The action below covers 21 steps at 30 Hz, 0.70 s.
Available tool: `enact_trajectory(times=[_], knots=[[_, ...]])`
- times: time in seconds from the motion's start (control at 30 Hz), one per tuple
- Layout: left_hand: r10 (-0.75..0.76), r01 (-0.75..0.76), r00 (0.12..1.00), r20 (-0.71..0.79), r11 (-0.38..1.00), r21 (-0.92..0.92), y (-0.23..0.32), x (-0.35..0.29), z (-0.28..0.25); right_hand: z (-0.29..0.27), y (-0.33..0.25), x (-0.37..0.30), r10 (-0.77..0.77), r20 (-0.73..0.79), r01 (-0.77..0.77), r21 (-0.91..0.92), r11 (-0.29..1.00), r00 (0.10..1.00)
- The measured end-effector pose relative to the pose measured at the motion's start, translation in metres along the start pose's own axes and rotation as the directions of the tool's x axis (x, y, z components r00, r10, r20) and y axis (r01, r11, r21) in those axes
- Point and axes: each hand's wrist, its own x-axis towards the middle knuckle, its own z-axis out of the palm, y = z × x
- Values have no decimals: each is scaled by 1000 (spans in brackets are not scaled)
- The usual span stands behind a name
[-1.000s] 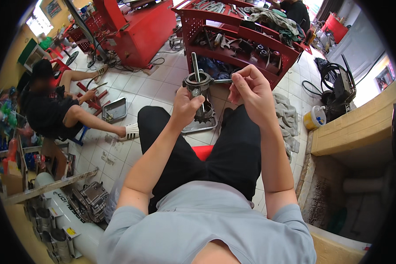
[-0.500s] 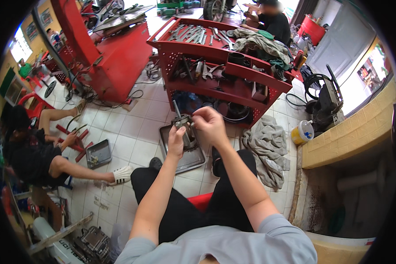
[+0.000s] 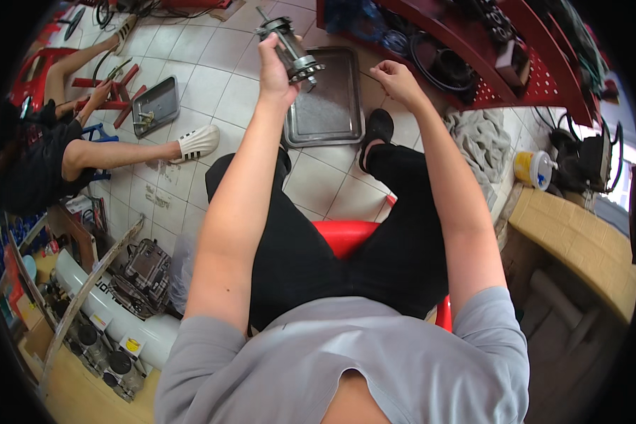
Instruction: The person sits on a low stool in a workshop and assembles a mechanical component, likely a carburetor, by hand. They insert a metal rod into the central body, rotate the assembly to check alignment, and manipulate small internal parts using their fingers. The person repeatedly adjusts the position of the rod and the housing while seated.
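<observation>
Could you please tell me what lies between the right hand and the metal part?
In the head view, the tray and a strip of floor show between the right hand and the metal part, lower down.

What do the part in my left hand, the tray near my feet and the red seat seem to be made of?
Cylindrical part in your left hand: metal, by its dull grey sheen; which metal is unclear.
Tray near your feet: probably sheet metal, blotchy grey, with light glinting along its rim.
Red seat: likely plastic, by its smooth gloss.
</observation>
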Motion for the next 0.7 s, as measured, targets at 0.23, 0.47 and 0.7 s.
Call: enact_trajectory(times=[0.23, 0.47, 0.7], knots=[[254, -225, 967, -16, 884, 410, -113, 19, -12, 77, -33, 4, -129, 126, 55, 472, 880, 984], [160, -167, 982, 103, 465, 870, -111, 7, 11, 35, -16, 1, 137, 164, -202, 494, 846, 977], [-125, 549, 771, -625, 629, 551, -243, 37, -197, 20, -58, 7, 95, 254, -207, 465, 861, 963]])
